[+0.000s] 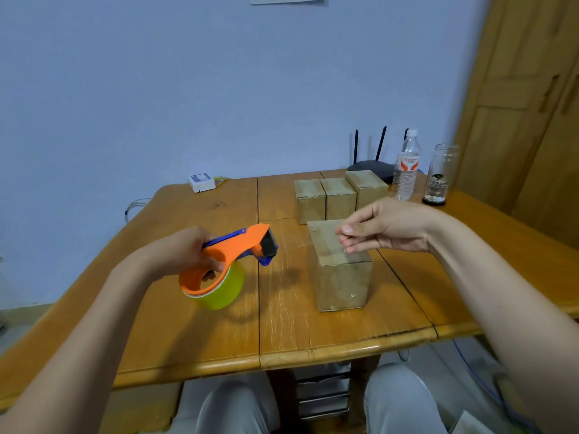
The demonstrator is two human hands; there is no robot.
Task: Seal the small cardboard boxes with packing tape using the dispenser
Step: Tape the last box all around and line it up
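Wooden desk carrying a plain brown cardboard box, upright, flaps shut, near its middle. Left hand gripping an orange dispenser, yellowish tape roll underneath. Right hand hovering above the box, fingers pinching a clear tape strand.

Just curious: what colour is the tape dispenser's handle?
Orange, with a blue part; the dispenser shows best in the head view.

Soft even indoor light; faint shadows on table; wide-angle bending at edges; slight blur.
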